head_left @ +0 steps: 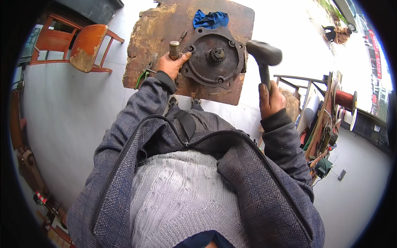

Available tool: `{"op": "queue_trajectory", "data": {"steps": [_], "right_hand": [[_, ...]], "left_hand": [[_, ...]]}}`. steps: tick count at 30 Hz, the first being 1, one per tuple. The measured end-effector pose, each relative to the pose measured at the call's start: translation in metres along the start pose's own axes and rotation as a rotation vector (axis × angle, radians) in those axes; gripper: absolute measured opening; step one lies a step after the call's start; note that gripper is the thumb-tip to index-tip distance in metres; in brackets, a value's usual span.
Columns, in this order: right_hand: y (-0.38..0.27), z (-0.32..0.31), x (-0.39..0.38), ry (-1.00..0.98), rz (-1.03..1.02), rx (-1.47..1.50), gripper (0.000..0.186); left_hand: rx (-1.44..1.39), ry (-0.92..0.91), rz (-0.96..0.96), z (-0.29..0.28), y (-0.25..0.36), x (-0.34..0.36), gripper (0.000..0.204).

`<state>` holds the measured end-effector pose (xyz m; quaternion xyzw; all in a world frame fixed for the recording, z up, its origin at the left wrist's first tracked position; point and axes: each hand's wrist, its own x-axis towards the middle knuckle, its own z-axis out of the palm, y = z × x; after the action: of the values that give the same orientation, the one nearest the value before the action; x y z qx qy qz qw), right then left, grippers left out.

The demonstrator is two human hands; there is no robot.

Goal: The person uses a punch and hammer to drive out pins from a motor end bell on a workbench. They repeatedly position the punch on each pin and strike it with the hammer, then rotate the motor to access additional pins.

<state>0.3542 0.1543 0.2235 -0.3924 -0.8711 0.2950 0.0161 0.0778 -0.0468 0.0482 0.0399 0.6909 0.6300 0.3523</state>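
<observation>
A round dark metal housing (204, 68) lies on the worn wooden table (151, 33), its face upward. From its middle rises a toothed shaft (217, 54), and bolts sit around the rim. At the housing's left edge, my left hand (168, 67) is closed around a metal bar (174, 48) with a flat, shiny round end; its lower end is hidden. To the right of the housing, my right hand (272, 100) grips the handle of a hammer (264, 53), whose slightly blurred head is raised near the housing's right side.
A blue cloth (211, 19) lies behind the housing. A small dark metal tool (183, 35) and a green-handled tool (142, 77) rest on the table. A wooden chair (87, 47) stands left. On the right are a cluttered rack (318, 124) and a copper wire spool (344, 99).
</observation>
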Motion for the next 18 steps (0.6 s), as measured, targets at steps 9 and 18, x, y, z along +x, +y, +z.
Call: {"op": "queue_trajectory", "data": {"steps": [9,18], "right_hand": [[0.002,0.029,-0.010,-0.209,-0.086,-0.205,0.054],[-0.044,0.064,-0.020,-0.430,-0.050,-0.243,0.051]], "left_hand": [[-0.049,-0.015,0.089,0.001,0.004,-0.004,0.046],[0.006,0.018,0.135,0.003,0.010,-0.010,0.048]]}}
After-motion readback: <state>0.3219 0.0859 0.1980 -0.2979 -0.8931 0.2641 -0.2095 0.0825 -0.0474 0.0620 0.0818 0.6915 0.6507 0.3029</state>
